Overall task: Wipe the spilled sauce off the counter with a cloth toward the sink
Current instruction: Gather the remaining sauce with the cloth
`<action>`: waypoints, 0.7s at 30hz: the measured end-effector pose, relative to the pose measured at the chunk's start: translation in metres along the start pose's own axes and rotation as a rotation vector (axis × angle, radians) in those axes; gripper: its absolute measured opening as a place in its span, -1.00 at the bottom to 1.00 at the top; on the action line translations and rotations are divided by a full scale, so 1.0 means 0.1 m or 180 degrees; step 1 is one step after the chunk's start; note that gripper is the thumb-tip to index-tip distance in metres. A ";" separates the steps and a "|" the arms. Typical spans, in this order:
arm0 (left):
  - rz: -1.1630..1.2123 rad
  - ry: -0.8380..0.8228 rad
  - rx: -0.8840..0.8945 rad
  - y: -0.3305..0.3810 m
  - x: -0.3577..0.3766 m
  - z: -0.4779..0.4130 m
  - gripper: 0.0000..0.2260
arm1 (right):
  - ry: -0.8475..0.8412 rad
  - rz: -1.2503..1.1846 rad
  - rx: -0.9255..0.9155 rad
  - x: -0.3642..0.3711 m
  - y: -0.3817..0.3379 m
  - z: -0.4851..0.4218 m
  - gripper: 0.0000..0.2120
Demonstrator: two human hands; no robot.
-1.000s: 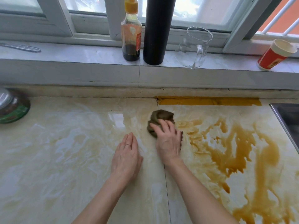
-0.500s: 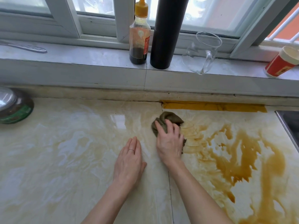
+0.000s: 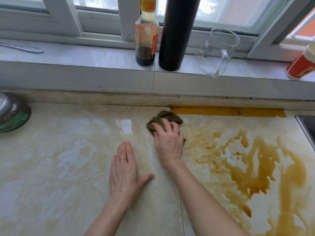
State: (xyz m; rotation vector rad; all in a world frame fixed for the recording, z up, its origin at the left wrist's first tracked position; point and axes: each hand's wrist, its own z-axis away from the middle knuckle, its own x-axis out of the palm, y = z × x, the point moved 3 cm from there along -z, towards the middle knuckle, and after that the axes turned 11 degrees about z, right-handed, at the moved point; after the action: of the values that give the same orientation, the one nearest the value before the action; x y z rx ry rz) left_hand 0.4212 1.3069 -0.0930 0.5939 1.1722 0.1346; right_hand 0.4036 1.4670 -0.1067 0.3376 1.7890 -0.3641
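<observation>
Head view: right hand (image 3: 167, 142) is on the cloth (image 3: 163, 117), fingers (image 3: 166, 126) spread and curled over the wad, gripping it and pressing it down. Left hand (image 3: 124, 169) lies flat on the tabletop (image 3: 59, 167), fingers straight and together, holding nothing.

The cloth sits near the back edge, at the left fringe of the sauce (image 3: 252, 167). Thin smears lie just right of it; the thick pools are further right, between cloth and sink (image 3: 306, 126), whose rim shows at the right edge.

Risks, as I judge them:
- The cloth is small, bunched and already brown. It's likely to saturate and smear sauce rather than lift it.
- There's a lot of liquid ahead. One push could send it around the cloth, toward the front edge or back onto the clean left side.
- The tabletop joint runs under the right wrist, so sauce could be worked into it.
- The tape (image 3: 221, 110) along the back edge could catch sauce, or lift if the cloth drags it.
- The surface looks wet and glossy, so the bracing left hand could slip.
</observation>
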 end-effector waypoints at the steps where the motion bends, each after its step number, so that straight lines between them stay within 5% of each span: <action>1: -0.0008 0.0011 -0.0005 0.01 -0.02 0.00 0.16 | -0.0084 0.0087 0.0258 0.00 0.18 -0.05 -0.69; 7: -0.0069 -0.0029 -0.0020 0.03 -0.04 0.00 0.15 | -0.0380 0.0212 0.1561 -0.14 1.12 0.00 -0.58; 14: -0.0278 -0.0116 -0.0115 0.09 -0.09 0.00 0.11 | -0.0348 0.0155 0.0306 -0.02 0.58 -0.05 -0.56; 21: -0.0327 -0.0235 -0.0216 0.16 -0.09 -0.05 0.12 | -0.0764 0.0238 0.1239 -0.21 0.79 -0.19 -0.54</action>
State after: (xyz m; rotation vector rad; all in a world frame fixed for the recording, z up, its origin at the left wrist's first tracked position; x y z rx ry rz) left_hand 0.4166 1.3185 -0.0783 0.4743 1.1198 0.0640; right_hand 0.4249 1.5460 -0.0874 0.6063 1.4613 -0.6735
